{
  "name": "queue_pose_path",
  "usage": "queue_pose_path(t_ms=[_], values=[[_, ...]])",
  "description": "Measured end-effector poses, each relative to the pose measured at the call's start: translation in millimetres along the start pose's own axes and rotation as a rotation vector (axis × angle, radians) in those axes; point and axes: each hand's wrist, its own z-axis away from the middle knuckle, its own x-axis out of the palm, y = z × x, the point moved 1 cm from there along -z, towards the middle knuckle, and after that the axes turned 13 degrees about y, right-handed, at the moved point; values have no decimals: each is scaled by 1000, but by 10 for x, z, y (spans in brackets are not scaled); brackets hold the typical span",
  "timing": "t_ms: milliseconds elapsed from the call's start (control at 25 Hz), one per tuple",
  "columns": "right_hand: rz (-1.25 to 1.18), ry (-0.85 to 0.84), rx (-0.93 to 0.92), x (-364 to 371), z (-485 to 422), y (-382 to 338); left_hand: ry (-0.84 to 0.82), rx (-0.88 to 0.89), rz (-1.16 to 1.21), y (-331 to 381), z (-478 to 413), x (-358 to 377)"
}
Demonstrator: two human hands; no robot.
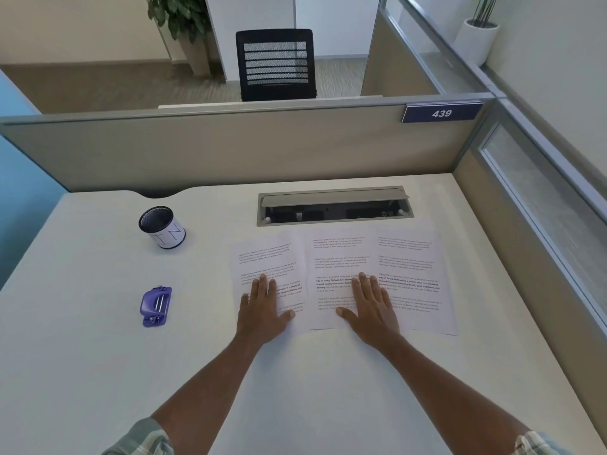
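Under the fingers [262, 285] lie matt white paper sheets [340, 251] (smooth, uncreased). The desk [98, 356] looks like matt, smooth laminate. Left of the fingers, the punch [156, 307] is glossy purple plastic with metal pins; the cup [162, 226] is black wire mesh.

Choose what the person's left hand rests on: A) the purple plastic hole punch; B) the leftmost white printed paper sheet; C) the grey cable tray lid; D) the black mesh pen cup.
B: the left hand lies flat, fingers straight, on the leftmost white printed paper sheet.
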Motion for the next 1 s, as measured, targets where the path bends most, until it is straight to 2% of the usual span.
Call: queue_pose_path(t_ms=[560,880,1000], values=[[-19,41,42,113,105,-96,18,48,-5,190,40,50],[-30,20,-4,82,105,-69,14,101,104,172,-28,-21],[-74,61,-2,-33,31,86,86,84,167,20,-52,-108]])
